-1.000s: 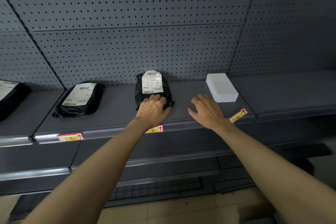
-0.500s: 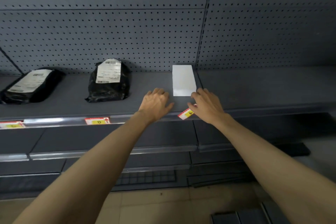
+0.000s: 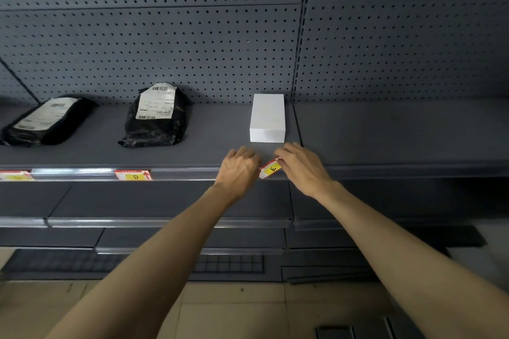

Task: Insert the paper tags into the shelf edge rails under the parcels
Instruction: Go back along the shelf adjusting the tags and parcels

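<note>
A red and yellow paper tag marked E (image 3: 270, 169) sits tilted at the shelf edge rail (image 3: 181, 174), just below a white box (image 3: 267, 118). My left hand (image 3: 239, 169) pinches its left end and my right hand (image 3: 300, 166) holds its right end. Another tag marked D (image 3: 133, 175) sits flat in the rail under a black parcel with a white label (image 3: 156, 115). A third tag (image 3: 15, 175) lies in the rail at far left, below a second black parcel (image 3: 44, 120).
A grey pegboard wall (image 3: 192, 36) backs the shelf. To the right of the white box the shelf (image 3: 399, 132) carries nothing. Lower shelves (image 3: 165, 221) jut out below, and a tiled floor (image 3: 234, 311) lies underneath.
The view has shifted right, so the parcels now sit further left. Both hands have closed in on the E tag from either side, under the white box.
</note>
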`<action>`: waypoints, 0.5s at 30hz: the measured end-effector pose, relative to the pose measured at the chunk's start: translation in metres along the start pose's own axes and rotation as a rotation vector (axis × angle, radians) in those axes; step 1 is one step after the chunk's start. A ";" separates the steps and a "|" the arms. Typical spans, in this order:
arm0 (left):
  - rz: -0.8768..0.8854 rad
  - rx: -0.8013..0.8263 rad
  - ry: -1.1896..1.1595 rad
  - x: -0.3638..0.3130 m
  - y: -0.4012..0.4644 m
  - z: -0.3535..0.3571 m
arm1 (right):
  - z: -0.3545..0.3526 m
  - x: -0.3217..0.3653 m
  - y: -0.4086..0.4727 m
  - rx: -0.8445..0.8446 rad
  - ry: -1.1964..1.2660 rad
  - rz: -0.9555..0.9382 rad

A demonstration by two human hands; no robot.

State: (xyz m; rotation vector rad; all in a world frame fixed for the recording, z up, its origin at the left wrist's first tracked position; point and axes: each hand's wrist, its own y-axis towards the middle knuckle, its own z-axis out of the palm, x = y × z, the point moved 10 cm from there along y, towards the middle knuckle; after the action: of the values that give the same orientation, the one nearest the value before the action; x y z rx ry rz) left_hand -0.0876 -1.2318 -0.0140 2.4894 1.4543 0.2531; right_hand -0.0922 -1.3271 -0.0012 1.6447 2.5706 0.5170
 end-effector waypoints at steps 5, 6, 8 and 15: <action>-0.069 -0.021 -0.011 0.003 -0.002 0.009 | -0.001 0.000 -0.002 -0.038 0.041 0.000; -0.090 -0.027 -0.023 0.004 -0.001 0.009 | -0.001 0.000 -0.003 -0.043 0.038 -0.001; -0.089 -0.026 -0.019 0.003 0.000 0.010 | -0.001 -0.003 -0.006 -0.043 0.035 0.010; 0.006 0.008 0.071 -0.010 0.005 0.012 | 0.013 -0.015 -0.015 0.017 -0.094 0.116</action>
State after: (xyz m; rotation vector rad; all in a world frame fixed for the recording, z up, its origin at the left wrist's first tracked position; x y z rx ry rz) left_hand -0.0851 -1.2441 -0.0245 2.5148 1.4781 0.3403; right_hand -0.0958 -1.3432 -0.0198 1.7860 2.4314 0.4140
